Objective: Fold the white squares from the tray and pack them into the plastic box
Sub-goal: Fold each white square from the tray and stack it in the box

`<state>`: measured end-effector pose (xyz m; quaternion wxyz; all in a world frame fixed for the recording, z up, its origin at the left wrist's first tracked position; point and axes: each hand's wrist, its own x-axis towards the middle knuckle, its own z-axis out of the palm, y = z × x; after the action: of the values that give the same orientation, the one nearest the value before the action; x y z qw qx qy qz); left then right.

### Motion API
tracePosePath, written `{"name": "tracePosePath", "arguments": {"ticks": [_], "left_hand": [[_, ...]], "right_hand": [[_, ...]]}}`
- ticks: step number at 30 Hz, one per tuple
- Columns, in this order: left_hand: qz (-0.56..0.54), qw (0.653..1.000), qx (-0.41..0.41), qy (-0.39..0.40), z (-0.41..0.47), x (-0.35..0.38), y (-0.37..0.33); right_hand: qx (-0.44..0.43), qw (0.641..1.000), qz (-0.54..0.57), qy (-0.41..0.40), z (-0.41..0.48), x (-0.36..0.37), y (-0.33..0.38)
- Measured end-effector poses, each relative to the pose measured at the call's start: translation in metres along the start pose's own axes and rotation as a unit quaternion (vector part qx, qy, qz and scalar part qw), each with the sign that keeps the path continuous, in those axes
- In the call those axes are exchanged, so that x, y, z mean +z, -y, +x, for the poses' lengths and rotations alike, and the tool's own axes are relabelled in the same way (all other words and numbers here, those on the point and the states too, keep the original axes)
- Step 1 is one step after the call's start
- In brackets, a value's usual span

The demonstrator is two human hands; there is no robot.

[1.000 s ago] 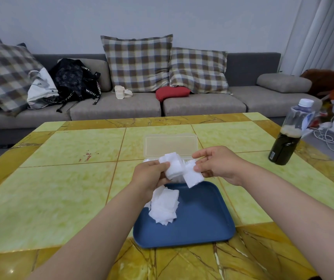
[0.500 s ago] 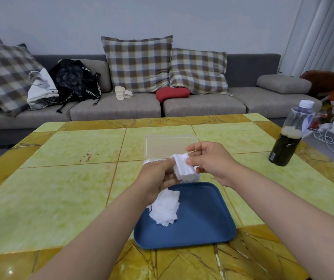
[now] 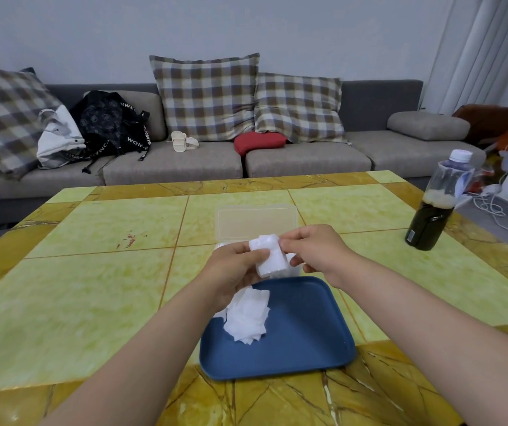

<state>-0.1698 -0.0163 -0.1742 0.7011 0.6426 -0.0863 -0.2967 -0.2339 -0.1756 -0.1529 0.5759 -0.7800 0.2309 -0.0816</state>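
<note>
**Both hands hold one folded square above the tray's far edge**

The left hand reaches in from the near left with its back toward the camera. Its thumb lies across the left face of a folded white square, and the fingers curl out of sight behind the square, gripping it. The right hand comes in from the near right with the wrist slightly bent. Its thumb and forefinger pinch the square's upper right edge, and the other fingers are loosely curled below.

The plastic box stands on the table just beyond the hands. Its clear lid is raised on the far side. The base is almost wholly covered by the hands and the square, so what is in the box cannot be made out. The number of layers in the folded square cannot be told either.

The folded square is a narrow oblong. Its long axis runs roughly far to near, and the near end leans a little to the right. It is held in the air between the box and the blue tray.

A loose pile of white squares lies in the tray's left part, with its far edge tucked under the left hand. A dark bottle stands at the table's right edge, well apart from the rest.
</note>
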Motion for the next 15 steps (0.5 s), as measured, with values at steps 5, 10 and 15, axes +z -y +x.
{"name": "tracePosePath", "arguments": {"ticks": [5, 10, 15], "left_hand": [[0.068, 0.995, 0.017, -0.076, 0.005, -0.016, 0.005], [0.08, 0.987, 0.031, -0.139, 0.01, -0.033, 0.006], [0.109, 0.983, 0.038, -0.141, 0.011, -0.035, 0.009]], "right_hand": [[-0.033, 0.997, -0.075, -0.014, 0.006, 0.007, -0.005], [0.007, 0.934, -0.347, 0.089, 0.007, 0.025, -0.015], [0.047, 0.917, -0.361, 0.163, 0.004, 0.043, -0.017]]}}
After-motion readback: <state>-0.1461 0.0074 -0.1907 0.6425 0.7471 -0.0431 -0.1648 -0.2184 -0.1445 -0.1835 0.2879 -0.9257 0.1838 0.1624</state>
